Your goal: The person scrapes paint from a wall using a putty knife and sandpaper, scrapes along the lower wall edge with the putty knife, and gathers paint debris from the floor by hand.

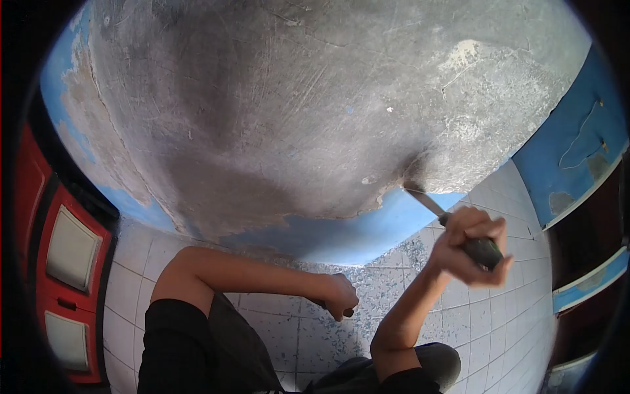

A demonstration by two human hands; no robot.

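Note:
My right hand [469, 246] is wrapped round the dark handle of a scraper [425, 200]. The scraper's blade tip meets the wall [315, 125] where bare grey plaster borders the remaining blue paint [328, 236]. Lower down, my left hand [340, 297] is closed in front of my knees, apart from the wall. A small dark, rounded end [348, 312] pokes out of that fist; the rest of what it holds is hidden.
Blue paint flakes [394, 266] are scattered over the white tiled floor [472, 315] below the wall. A red cabinet [98, 276] with pale panels stands at left. On the right is a blue, peeling surface [564, 151] with a loose wire [577, 141].

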